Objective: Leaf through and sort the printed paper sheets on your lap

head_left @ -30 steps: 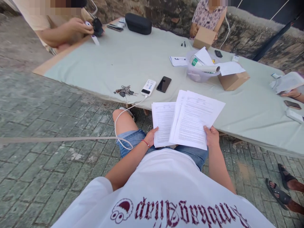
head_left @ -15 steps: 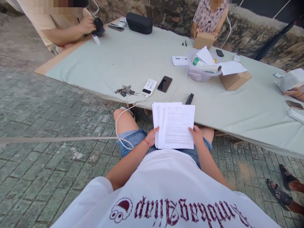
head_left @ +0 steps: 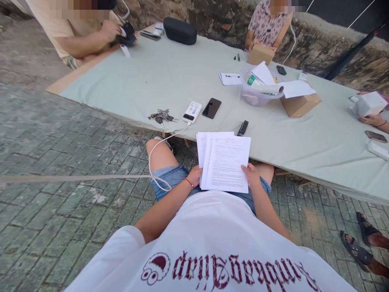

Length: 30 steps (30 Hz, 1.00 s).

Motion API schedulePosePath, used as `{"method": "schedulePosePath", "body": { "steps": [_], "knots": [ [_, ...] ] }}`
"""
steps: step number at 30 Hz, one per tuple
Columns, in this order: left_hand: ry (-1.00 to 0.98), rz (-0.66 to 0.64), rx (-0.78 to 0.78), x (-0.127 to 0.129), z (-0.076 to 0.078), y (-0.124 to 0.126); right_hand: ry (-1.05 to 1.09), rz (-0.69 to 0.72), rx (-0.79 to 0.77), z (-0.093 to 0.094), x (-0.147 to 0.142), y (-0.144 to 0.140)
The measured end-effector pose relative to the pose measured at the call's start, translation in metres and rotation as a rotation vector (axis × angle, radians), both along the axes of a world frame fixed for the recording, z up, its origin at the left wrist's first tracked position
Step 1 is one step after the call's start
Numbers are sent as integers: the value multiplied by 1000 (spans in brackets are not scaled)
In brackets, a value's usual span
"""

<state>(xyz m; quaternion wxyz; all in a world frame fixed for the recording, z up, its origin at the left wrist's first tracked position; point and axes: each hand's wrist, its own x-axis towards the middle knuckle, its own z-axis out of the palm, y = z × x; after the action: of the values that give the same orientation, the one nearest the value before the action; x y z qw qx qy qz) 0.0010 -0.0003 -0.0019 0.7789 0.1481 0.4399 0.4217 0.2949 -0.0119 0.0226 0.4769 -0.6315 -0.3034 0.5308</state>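
Several printed sheets of paper lie fanned over my lap, their far edge reaching the table's near edge. My left hand is closed on the left side of the sheets, its fingers partly hidden beneath them. On the right side, my right hand pinches the front sheet's edge with the thumb on top. Just beyond the sheets a small black device rests on the table. Farther left are a black phone, a white power bank with a cable plugged in, and a bunch of keys.
A cloth-covered table spans the space before me. On it stand a plastic basin holding papers, a cardboard box and a black case. Other people handle objects around the table. The white cable crosses by my left thigh.
Both hands keep their hold on the sheets, which have hardly shifted. At the far right, a person's hand and the white box it holds have turned slightly.
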Motion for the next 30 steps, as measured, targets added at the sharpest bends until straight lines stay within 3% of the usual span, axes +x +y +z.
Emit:
{"method": "schedulePosePath", "body": {
  "steps": [3, 7, 11, 16, 21, 24, 27, 30],
  "knots": [
    [-1, 21, -13, -1, 0, 1, -97, -13, 78, 11, 19, 2],
    [-35, 37, -41, -3, -3, 2, -158, -146, 168, 31, 49, 2],
    [-96, 16, -34, -4, -4, 2, -187, -161, 192, 43, 58, 3],
    [-170, 9, -72, -3, -1, 3, -244, -8, 145, 41, 33, 10],
    [-71, 35, -51, -3, -1, 1, -438, 145, 128, 39, 6, 17],
    [-35, 58, -37, -4, -2, 0, -535, 72, 147, 37, 12, 18],
    [-52, 53, -49, -3, -2, 1, -504, -40, 148, 36, 29, 16],
    [-62, 52, -61, -1, -1, 2, -452, -67, 151, 35, 38, 12]
  ]
}}
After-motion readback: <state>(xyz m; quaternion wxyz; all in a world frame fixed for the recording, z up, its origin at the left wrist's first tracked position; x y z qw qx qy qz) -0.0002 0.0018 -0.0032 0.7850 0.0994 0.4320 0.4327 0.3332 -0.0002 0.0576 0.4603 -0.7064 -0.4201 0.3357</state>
